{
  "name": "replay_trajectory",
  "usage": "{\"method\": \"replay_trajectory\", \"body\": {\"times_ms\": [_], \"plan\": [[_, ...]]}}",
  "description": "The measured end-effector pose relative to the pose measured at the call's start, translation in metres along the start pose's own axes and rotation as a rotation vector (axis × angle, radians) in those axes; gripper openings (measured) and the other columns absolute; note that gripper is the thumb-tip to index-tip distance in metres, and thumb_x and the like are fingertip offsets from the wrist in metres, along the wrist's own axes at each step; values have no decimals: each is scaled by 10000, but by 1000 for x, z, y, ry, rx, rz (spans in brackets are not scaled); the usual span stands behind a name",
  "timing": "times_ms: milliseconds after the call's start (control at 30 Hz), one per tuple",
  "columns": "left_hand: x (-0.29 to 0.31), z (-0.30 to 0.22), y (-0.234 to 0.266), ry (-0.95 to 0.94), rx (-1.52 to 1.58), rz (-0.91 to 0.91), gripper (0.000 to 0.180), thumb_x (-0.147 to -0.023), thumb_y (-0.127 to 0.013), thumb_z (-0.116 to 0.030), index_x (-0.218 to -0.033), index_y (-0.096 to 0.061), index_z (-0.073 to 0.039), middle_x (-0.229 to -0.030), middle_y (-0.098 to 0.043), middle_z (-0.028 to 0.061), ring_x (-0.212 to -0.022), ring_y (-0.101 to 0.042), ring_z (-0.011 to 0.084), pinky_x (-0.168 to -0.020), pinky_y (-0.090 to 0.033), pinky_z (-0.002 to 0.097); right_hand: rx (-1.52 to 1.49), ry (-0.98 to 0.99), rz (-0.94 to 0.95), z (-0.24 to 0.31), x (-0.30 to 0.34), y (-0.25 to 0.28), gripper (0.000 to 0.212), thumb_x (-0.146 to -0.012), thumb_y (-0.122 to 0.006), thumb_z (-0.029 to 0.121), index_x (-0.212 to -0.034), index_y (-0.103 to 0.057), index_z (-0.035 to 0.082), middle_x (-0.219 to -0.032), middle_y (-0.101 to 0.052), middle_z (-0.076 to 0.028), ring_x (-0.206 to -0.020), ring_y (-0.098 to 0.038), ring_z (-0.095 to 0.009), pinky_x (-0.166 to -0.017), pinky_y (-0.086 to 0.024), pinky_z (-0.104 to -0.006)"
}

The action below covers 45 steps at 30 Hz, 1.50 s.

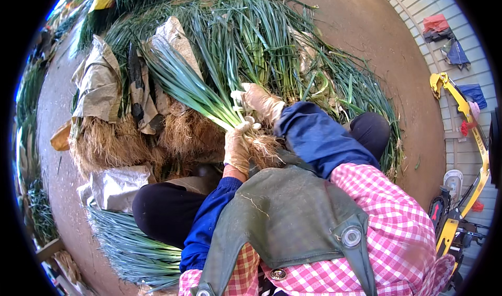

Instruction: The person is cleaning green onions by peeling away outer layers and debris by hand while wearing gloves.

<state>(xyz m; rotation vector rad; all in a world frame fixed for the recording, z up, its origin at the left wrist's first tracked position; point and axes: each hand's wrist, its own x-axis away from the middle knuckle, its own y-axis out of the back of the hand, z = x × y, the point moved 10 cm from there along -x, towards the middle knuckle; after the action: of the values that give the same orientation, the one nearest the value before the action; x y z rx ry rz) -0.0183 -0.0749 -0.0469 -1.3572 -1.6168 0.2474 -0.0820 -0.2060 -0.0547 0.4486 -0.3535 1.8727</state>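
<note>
Slim leeks with long blue-green leaves, pale stems and stringy roots make up a bunch [201,95] in front of me, slanting up to the left. My left hand [238,151], in a soiled tan glove, is closed around its pale stems just above the roots [265,148]. Higher up on the right side of the stems is my gloved right hand [261,101], its fingers curled against the stalks. Part of its grip is hidden behind the glove. Behind both hands spreads a large heap of leeks [251,32].
Root-heavy bundles [107,144] wrapped in brown paper [99,82] stand to the left. More leeks [133,246] lie by my left knee, beside a silvery sheet [117,186]. A yellow metal arm [478,144] of a machine stands at the right, near slatted flooring [418,8].
</note>
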Motion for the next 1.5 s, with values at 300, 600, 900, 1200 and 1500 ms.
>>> {"method": "replay_trajectory", "body": {"times_ms": [300, 600, 900, 1200, 1500], "plan": [[4, -15, 10, -72, 177, 67, 263, -807, -567, -61, -1049, -583, 41, -947, -613, 111, -902, -618, 270, -736, -559, 419, -75, -72, 119, 109, 160, 97, 254, -899, -581, 189, -1035, -474, 4, -728, -538, -56, -574, -538, -111, -382, -431, -200], [34, -63, -36, -165, 251, 264, 229, -829, -619, -101, -1025, -590, 14, -861, -625, 75, -734, -631, 197, -680, -565, 366, 1765, -423, -374, 106, 226, 331, 449, -718, -676, 303, -1105, -621, 81, -1069, -649, -152, -1002, -617, -322, -866, -480, -414], [24, -55, -14, -124, 141, 67, 213, -851, -605, -137, -993, -575, 18, -775, -563, 73, -692, -590, 183, -667, -547, 340, 1330, -25, -270, 41, 25, 72, 418, -818, -606, 350, -1107, -576, 50, -1103, -620, -159, -991, -607, -270, -858, -467, -363], [14, -50, -7, -85, 238, 104, 161, -832, -584, -86, -949, -565, 23, -752, -536, 70, -682, -558, 179, -692, -537, 345, -429, -73, -285, 6, -30, 155, 131, -882, -586, 155, -850, -598, 28, -621, -567, -23, -404, -439, -90, -343, -374, -232], [4, -42, 4, -80, 228, 48, 200, -812, -619, -95, -965, -586, 30, -776, -573, 91, -711, -606, 213, -649, -549, 358, 898, -284, -309, 8, -16, 88, 380, -819, -667, 340, -1079, -621, 67, -925, -658, -101, -799, -605, -204, -788, -479, -342]]}}
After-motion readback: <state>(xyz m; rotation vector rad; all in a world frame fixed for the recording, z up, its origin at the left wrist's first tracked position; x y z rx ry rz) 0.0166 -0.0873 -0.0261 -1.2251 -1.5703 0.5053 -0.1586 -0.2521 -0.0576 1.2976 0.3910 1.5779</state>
